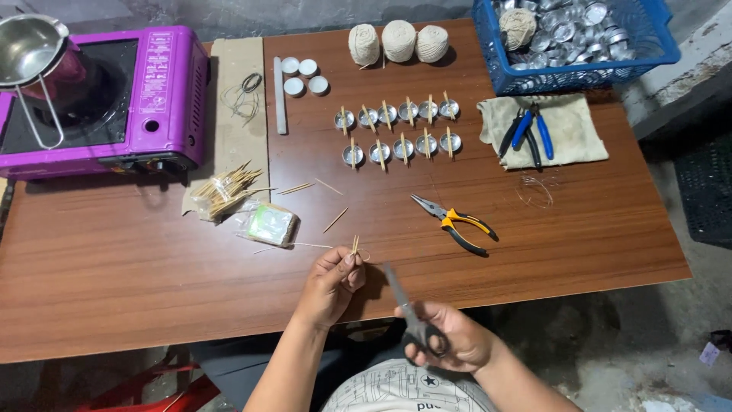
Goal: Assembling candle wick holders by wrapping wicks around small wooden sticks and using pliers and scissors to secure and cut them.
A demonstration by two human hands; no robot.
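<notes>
At the near edge of the brown wood-grain bench (114, 267) we log two hands. The left hand (333, 284) is closed in a pinch on a short pair of wooden sticks (354, 244) with pale string (305, 246) caught between them; the string trails leftward along the bench top. The right hand (450, 336) is closed through the loops of grey metal scissors (404, 305), blades pointing up toward the sticks but not touching them. Just beyond, mid-bench, lie orange-and-black pliers (457, 223). Toward the far edge we count two rows of small round metal cups (399, 130), each with a stick laid across it, and three balls of cream twine (398, 41) behind them. At the far right corner sits a blue plastic basket (656, 46) of empty cups, with blue-handled cutters (530, 131) on a beige cloth (579, 130) beside it. Left of centre lie loose wooden skewers (227, 189) and a clear packet (268, 223); at the far left corner stands a magenta portable stove (164, 99) bearing a steel pot (27, 46). Risks, in our judgement: the blades stand close to the pinching fingers, so a misjudged closing could nick them; the light string could slip from between the sticks if the pinch loosens.
</notes>
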